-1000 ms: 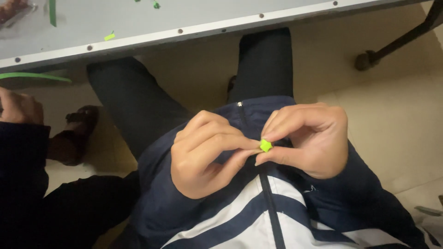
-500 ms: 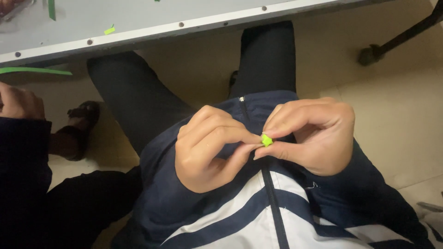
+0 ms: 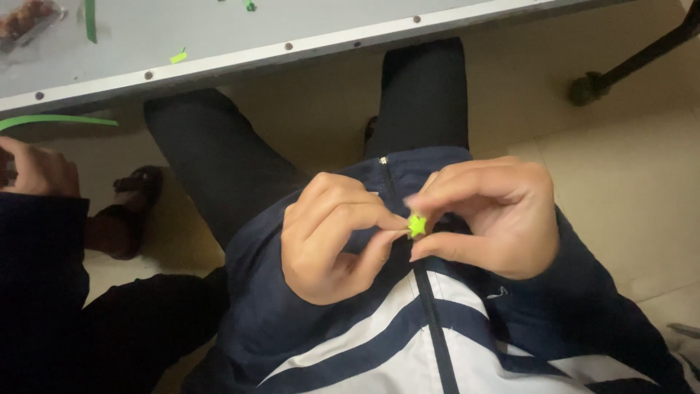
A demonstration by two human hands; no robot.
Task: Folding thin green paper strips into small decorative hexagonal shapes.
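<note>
A tiny bright green folded paper star (image 3: 416, 225) sits between my two hands, above my lap and my dark blue and white zip jacket. My left hand (image 3: 335, 237) pinches it from the left with thumb and forefinger. My right hand (image 3: 488, 219) pinches it from the right, fingers curled over. Both hands press on the star's edges.
A grey table edge (image 3: 292, 51) runs across the top, with green paper scraps (image 3: 178, 56) and a green strip (image 3: 90, 18) on it. Another person's hand (image 3: 36, 171) in a dark sleeve holds a long green strip (image 3: 58, 120) at the left. A sandalled foot (image 3: 124, 211) and a chair leg (image 3: 627, 69) rest on the floor.
The green piece now shows star points, having looked like a small lump before. My hands have shifted slightly lower in view, fingers still working its edges.
</note>
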